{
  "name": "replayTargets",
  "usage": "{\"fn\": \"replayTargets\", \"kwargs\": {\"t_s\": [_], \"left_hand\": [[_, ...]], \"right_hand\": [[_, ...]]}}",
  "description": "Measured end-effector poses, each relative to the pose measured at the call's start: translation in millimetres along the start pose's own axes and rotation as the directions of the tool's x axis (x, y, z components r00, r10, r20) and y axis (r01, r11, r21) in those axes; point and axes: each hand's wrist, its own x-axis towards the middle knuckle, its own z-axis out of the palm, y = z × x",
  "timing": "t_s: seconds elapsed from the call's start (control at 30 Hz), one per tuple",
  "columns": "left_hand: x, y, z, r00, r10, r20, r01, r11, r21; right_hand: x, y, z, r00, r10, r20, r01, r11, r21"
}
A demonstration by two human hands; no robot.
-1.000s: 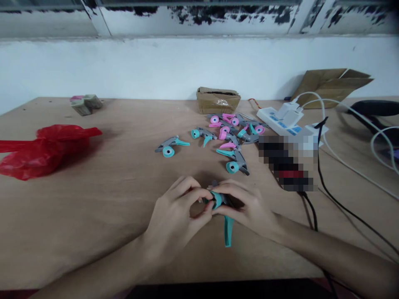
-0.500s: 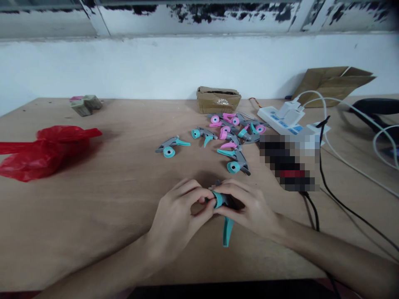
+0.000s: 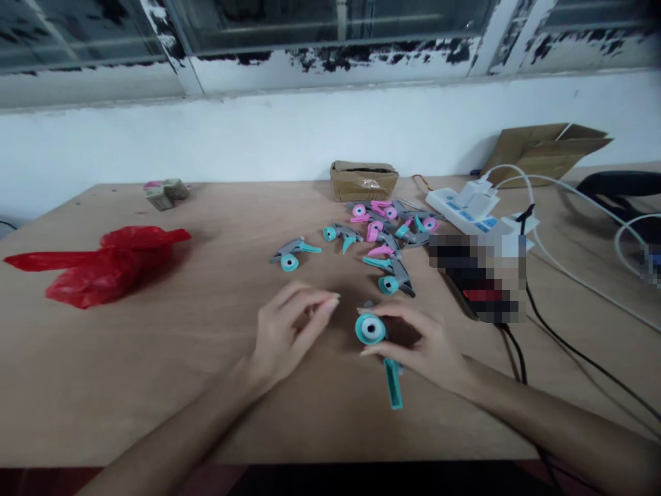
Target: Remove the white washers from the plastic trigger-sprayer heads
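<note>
My right hand (image 3: 426,341) grips a teal-and-grey trigger sprayer head (image 3: 370,329) between thumb and fingers. Its round teal collar, with a white disc and dark centre hole, faces me, and the teal trigger hangs below. To the left, apart from it, my left hand (image 3: 294,327) is closed in a pinch; whatever may be between its fingertips is too small to make out. Beyond my hands lie a teal sprayer head (image 3: 289,262), another teal one (image 3: 389,284) and a pile including a pink sprayer head (image 3: 375,231).
A red plastic bag (image 3: 108,269) lies on the left of the wooden table (image 3: 206,399). A small cardboard box (image 3: 364,182) stands at the back. On the right are a white power strip (image 3: 459,210), cables and a partly blurred dark object (image 3: 475,282).
My left hand has drawn away leftward from the sprayer head. In my right hand the collar has turned to face me. The view has tilted up a little.
</note>
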Motion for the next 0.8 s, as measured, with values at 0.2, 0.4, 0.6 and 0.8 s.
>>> {"fn": "replayTargets", "kwargs": {"t_s": [0.2, 0.4, 0.6, 0.8], "left_hand": [[16, -42, -8.2, 0.955, -0.237, -0.177, 0.275, 0.932, 0.237], [15, -69, 3.1, 0.968, -0.218, -0.120, 0.249, 0.864, 0.437], [20, -80, 2.8, 0.976, -0.216, -0.034, 0.209, 0.878, 0.431], [21, -80, -0.1, 0.980, -0.191, -0.057, 0.198, 0.903, 0.381]], "right_hand": [[-2, -3, -3, 0.999, -0.045, -0.029, 0.048, 0.990, 0.132], [-2, -6, 0, 0.996, -0.086, -0.031, 0.089, 0.989, 0.117], [11, -13, -12, 0.992, -0.127, -0.014, 0.124, 0.982, -0.145], [73, -3, -38, 0.995, -0.056, 0.084, 0.089, 0.886, -0.454]]}}
